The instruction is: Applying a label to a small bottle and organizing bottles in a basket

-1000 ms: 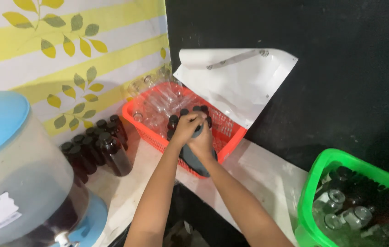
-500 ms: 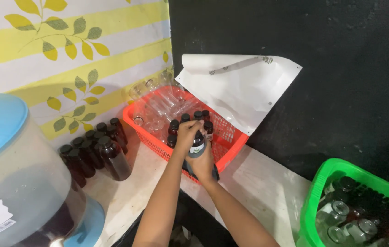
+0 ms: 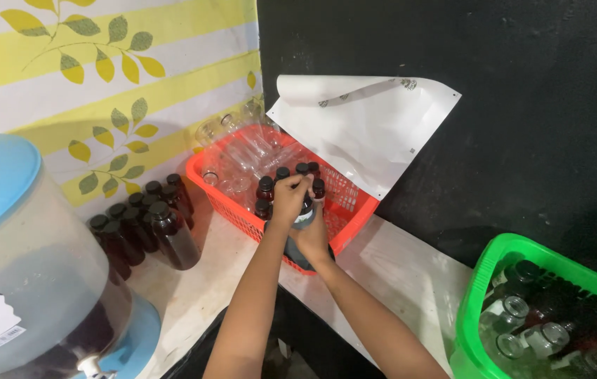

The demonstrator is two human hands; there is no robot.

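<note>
My left hand point(image 3: 290, 198) is closed over the cap of a dark bottle point(image 3: 297, 254), which stands upright at the front rim of the red basket point(image 3: 356, 219). My right hand point(image 3: 314, 237) grips the bottle's body from below and behind. The hands hide most of the bottle. Just behind them, several capped dark bottles point(image 3: 265, 188) stand inside the red basket, and clear empty bottles point(image 3: 250, 151) lie at its far end.
Several filled dark bottles point(image 3: 165, 231) stand on the white counter at the left. A large dispenser with a blue lid point(image 3: 3, 182) sits at the near left. At the right is a green basket point(image 3: 489, 281) of bottles. A white sheet point(image 3: 365, 130) hangs on the black wall.
Both hands stay on the same bottle at the basket's front rim. My left hand's fingers have shifted a little on the cap, and the view has drifted slightly.
</note>
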